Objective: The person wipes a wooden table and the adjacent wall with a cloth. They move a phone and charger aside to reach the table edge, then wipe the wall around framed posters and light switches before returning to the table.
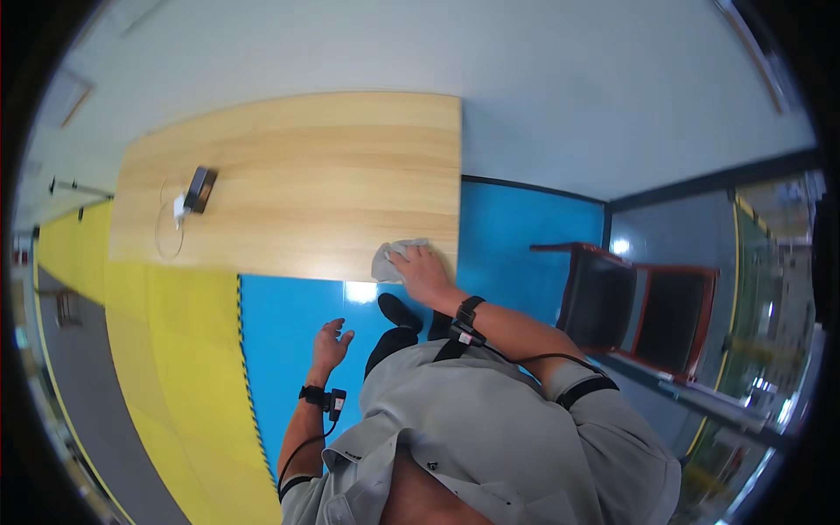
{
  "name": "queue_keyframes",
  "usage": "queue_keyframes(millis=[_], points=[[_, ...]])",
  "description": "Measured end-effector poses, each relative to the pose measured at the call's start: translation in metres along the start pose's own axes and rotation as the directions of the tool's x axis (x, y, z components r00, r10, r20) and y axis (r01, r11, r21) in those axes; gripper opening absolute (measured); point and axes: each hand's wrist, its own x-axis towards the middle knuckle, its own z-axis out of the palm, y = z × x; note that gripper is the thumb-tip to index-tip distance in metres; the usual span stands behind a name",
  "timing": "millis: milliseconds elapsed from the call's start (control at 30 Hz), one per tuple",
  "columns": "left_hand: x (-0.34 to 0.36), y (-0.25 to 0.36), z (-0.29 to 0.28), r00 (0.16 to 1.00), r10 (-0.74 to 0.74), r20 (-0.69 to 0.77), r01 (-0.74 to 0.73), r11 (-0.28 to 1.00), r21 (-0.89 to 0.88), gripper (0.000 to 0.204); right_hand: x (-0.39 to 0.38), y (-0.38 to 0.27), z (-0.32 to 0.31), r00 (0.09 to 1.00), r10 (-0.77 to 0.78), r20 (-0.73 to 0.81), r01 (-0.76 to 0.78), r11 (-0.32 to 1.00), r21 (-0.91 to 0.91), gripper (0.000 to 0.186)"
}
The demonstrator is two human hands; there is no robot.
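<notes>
My right hand (425,275) presses down on a crumpled grey cloth (383,266) at the near right corner of the wooden table (306,184). Its fingers are spread over the cloth and hold it against the tabletop, and part of the cloth is hidden beneath them. Off the table, my left hand (329,347) hangs in the air below the front edge. Its fingers are loosely bent with the thumb apart, and nothing is in them.
On the table's left part lie a dark box (200,190), a white plug-like block (180,208) and a thin looped cable (158,229). Dark-seated chairs with reddish frames (669,319) stand to the right. The floor is blue (507,219), with yellow (175,350) at left.
</notes>
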Motion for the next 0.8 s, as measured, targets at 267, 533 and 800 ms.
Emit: queue_keyframes(millis=[267,533,800], points=[[0.029,0.105,-0.004,0.959,0.281,0.037,-0.283,0.957,0.061,0.045,-0.081,0.023,-0.041,0.959,0.22,-0.177,-0.208,0.975,0.081,0.052],[0.072,0.206,0.008,0.904,0.426,0.031,-0.427,0.904,0.027,0.043,-0.09,0.043,-0.022,0.955,0.2,-0.219,-0.178,0.977,0.116,0.045],[0.048,0.209,0.025,0.884,0.454,0.114,-0.465,0.881,0.094,0.062,-0.081,0.034,-0.041,0.964,0.163,-0.208,-0.132,0.979,0.154,0.039]])
